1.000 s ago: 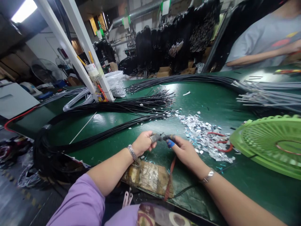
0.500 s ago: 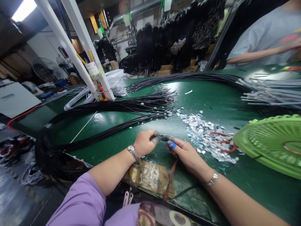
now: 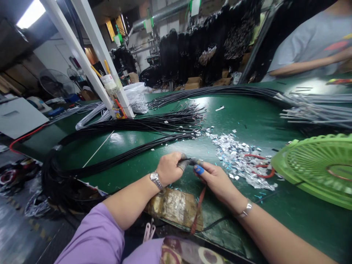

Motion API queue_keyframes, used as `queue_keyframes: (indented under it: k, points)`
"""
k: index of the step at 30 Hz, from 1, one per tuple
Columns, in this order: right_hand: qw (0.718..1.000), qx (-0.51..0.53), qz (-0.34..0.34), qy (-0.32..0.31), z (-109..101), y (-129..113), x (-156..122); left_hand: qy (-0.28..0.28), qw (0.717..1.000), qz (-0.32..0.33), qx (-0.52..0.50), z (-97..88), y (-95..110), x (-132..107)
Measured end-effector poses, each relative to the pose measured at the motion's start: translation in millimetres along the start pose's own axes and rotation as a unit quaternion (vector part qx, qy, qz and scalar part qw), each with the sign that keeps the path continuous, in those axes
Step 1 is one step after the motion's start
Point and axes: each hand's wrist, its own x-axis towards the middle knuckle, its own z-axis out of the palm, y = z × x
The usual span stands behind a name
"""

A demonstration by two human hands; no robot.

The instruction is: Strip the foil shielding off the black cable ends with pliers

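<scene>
Left hand and right hand meet almost tip to tip, low over the green glossy tabletop. Left fingers closed in a pinch on a thin black cable-like strand; right thumb and forefinger also pinched shut on it, just to the right. Strand sits right at the fingertips, bridging the small gap; too small to tell its exact end or shape. Grey wraps on left fingertips, bright blue wrap on right thumb.

Beyond the fingers and to their left: long curved bundle of thin black cables, tips apart from the hands. Further beyond, thicker black cable bundle with frayed-looking ends. Right of the fingers, near: loose heap of small white and silvery scraps, a red-handled tool lying at its far-right side. Well right of the fingers: green slotted plastic basket. On the body side of the fingers: worn brown cardboard pad covered in clear tape, reddish-brown flat strap at its right edge, below the right fingers.
</scene>
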Motion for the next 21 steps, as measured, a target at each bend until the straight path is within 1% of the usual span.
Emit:
queue_keyframes:
  k: [2, 4, 5, 7, 9, 12, 13, 14, 15, 17, 19, 21]
  points:
    - [1.000, -0.001, 0.001, -0.003, 0.0, 0.2, -0.1, -0.006, 0.999, -0.017, -0.026, 0.0, 1.0, 0.7]
    - [1.000, 0.000, 0.001, -0.004, -0.5, 0.0, -0.1, -0.043, 0.991, -0.068, -0.106, -0.1, 2.3, 2.2]
    - [1.000, -0.001, -0.001, -0.005, -0.9, -0.3, -0.1, -0.069, 0.979, -0.105, -0.162, -0.4, 2.8, 3.4]
    - [1.000, -0.005, -0.010, -0.007, -1.8, -1.6, 0.2, -0.123, 0.937, -0.180, -0.274, -1.8, 3.2, 6.3]
    - [0.999, -0.017, -0.026, -0.011, -3.1, -3.3, 0.7, -0.172, 0.884, -0.236, -0.366, -4.4, 2.2, 9.5]
    - [0.998, -0.038, -0.057, -0.018, -5.7, -5.2, 1.8, -0.246, 0.806, -0.282, -0.458, -9.0, -0.8, 13.2]
    - [0.997, -0.042, -0.064, -0.022, -6.6, -5.2, 2.3, -0.263, 0.787, -0.290, -0.476, -10.1, -1.8, 13.8]
    - [0.996, -0.044, -0.068, -0.027, -7.5, -4.8, 3.0, -0.272, 0.776, -0.293, -0.488, -10.9, -2.6, 14.2]
    - [0.996, -0.041, -0.069, -0.029, -8.4, -4.1, 3.7, -0.273, 0.772, -0.293, -0.494, -11.4, -3.0, 14.4]
    - [0.997, -0.026, -0.064, -0.023, -9.6, -1.8, 5.1, -0.265, 0.776, -0.291, -0.492, -11.4, -2.9, 14.2]
    - [0.998, -0.002, -0.064, 0.005, -10.1, 0.4, 6.0, -0.260, 0.790, -0.292, -0.472, -10.5, -1.7, 13.9]
    - [0.997, 0.014, -0.069, 0.041, -10.2, 1.2, 5.8, -0.261, 0.809, -0.290, -0.438, -9.0, -0.3, 13.5]
